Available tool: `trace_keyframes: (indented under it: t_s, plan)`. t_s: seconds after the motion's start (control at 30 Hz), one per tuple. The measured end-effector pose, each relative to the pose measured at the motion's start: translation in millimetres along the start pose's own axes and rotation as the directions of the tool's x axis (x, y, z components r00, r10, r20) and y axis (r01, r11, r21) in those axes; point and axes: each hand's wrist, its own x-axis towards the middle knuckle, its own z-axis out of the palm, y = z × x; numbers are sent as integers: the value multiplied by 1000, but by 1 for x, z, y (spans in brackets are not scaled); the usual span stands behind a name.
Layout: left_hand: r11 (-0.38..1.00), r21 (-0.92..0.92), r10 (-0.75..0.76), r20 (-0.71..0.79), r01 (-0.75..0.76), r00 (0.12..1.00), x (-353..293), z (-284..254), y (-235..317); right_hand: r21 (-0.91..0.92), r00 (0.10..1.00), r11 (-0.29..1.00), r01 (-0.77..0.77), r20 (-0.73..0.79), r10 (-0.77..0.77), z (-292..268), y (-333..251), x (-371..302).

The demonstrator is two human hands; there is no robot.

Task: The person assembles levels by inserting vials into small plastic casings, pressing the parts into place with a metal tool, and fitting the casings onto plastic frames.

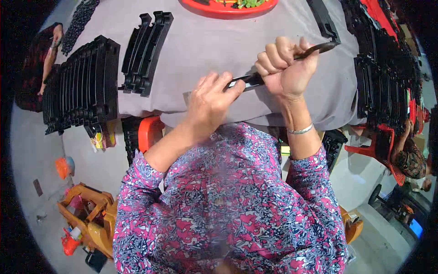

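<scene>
Over the table's near edge, my left hand (pixel 207 100) pinches one end of a narrow black plastic piece (pixel 248 82) with a bright glint on it. My right hand (pixel 287 68) is closed in a fist around its other side, palm turned up. A smooth, dark curved end (pixel 323 47) sticks out past the right thumb; I cannot tell whether it belongs to the same piece or is a tool. Left of my hands, a pair of curved black plastic track-like pieces (pixel 148 52) lies on the grey tablecloth (pixel 196 50).
A long row of similar black pieces (pixel 82 82) fills the left side, with more stacked at right (pixel 383 89). One black strip (pixel 323 18) lies at the far right. A red tray (pixel 230 13) holds small green and yellow parts. Other people sit at both sides.
</scene>
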Motion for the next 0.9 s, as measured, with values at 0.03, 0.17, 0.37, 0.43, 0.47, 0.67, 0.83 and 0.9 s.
trace_keyframes:
  t_s: [0.03, 0.17, 0.37, 0.43, 0.47, 0.67, 0.83, 0.9]
  plan:
    - [1000, -10, -10, 16, 10, 1000, -2, 1, 0, 0, 1000, 1000, 2, 7, -2, 0, -7, 0]
    - [997, -73, -30, 18, 31, 999, 2, -2, 0, -4, 985, 995, -97, 146, 97, 4, -57, -4]
    - [991, -121, 67, 117, -53, 991, 16, -15, -12, -958, 940, -229, 173, 230, -253, -9, -52, -15]
    - [988, -117, 116, 120, -102, 986, 21, -14, -20, -916, 981, -394, 72, 137, -139, -12, -52, -26]
    - [982, -116, 160, 121, -146, 980, 24, -13, -23, -881, 984, -451, 146, 177, -26, -23, -47, -30]
    - [981, -40, 186, -48, -188, 981, 44, -9, -34, -963, 996, -268, 29, 7, 85, 16, -25, -56]
    - [984, -134, 100, -111, -115, 989, 28, -4, -36, -986, 958, 139, -89, -46, 283, 25, 2, -66]
    - [912, -344, -265, -74, 225, 961, 23, -8, -34, -985, 949, 172, 27, 79, 305, 28, 19, -70]
